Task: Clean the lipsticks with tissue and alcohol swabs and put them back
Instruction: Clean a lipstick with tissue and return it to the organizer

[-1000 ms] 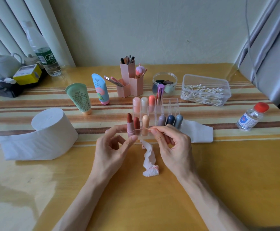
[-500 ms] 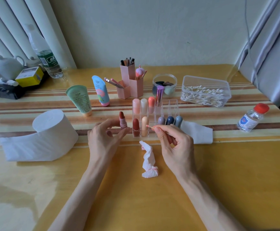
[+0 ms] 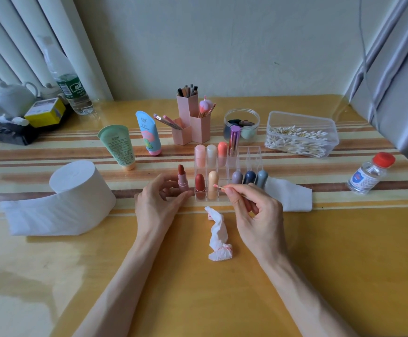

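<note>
An uncapped red lipstick (image 3: 181, 179) in a pink case stands upright on the table, just left of the clear lipstick organizer (image 3: 252, 155). My left hand (image 3: 159, 205) holds its base between thumb and fingers. My right hand (image 3: 255, 215) pinches a cotton swab (image 3: 220, 187) with a pink-stained tip in front of the organizer. Several capped lipsticks stand in the organizer's slots. A crumpled, red-stained tissue (image 3: 218, 237) lies between my hands. The alcohol bottle (image 3: 368, 176) with a red cap stands at the right.
A toilet paper roll (image 3: 76, 195) lies at the left with its tail unrolled. A folded tissue (image 3: 289, 197) sits right of the organizer. Behind are a cotton swab box (image 3: 300, 137), a sponge jar (image 3: 242, 125), pink brush holders (image 3: 193, 127) and two cream tubes (image 3: 119, 147).
My left hand has carried the uncapped lipstick to the left and set its base down beside the organizer. My right hand with the swab has stayed nearly in place.
</note>
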Tool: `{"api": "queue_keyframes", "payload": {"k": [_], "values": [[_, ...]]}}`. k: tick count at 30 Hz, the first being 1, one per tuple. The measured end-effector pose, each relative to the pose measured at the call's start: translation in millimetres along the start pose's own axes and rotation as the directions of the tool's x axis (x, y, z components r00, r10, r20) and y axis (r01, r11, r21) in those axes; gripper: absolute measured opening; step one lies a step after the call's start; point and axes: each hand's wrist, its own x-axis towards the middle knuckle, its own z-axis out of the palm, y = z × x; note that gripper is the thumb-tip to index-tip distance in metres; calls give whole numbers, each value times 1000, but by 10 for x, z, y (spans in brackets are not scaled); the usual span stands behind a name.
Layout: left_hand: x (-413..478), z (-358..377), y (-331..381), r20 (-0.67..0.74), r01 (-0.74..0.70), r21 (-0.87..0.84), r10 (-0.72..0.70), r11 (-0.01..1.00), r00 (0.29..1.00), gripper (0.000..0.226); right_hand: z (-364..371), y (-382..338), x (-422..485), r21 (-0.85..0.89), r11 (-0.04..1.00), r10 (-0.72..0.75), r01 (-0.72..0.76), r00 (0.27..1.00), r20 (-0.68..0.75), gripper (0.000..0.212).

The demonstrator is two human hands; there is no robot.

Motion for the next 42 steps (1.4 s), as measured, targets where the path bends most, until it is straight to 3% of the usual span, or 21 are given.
{"api": "queue_keyframes", "payload": {"k": [8,10,14,16,18,20,21,28,35,42], "values": [[-19,-123,-101,-1,-25,138,26,990,1000,69,-13,1,0,0,1000,4,-4,1000,1,17],[-51,-230,-153,2,-35,222,36,974,999,62,-6,-7,4,5,1000,13,-13,1000,4,15],[-128,-363,-170,-22,-135,328,150,935,988,16,-6,-47,10,-1,1000,-3,3,998,59,14],[-158,-404,-121,-54,-140,236,157,962,986,15,-9,-60,12,-19,1000,-21,23,996,85,16],[-183,-440,-17,21,-45,-147,49,988,999,28,-16,-61,10,-34,999,-32,36,994,103,15],[-207,-453,97,156,65,-480,13,875,988,48,-20,-59,-4,-29,999,-38,42,991,129,13],[-214,-435,120,199,88,-534,23,841,980,52,-21,-58,-14,-21,999,-37,40,990,139,14],[-194,-235,258,251,68,-494,67,867,966,36,-32,-96,-13,-63,992,-105,113,986,126,26],[-217,-235,168,291,72,-495,87,866,953,30,-34,-139,-4,-249,924,-270,289,957,110,9],[-215,-262,183,255,41,-484,96,874,962,31,-12,-175,-19,-301,891,-300,340,939,171,2]]}}
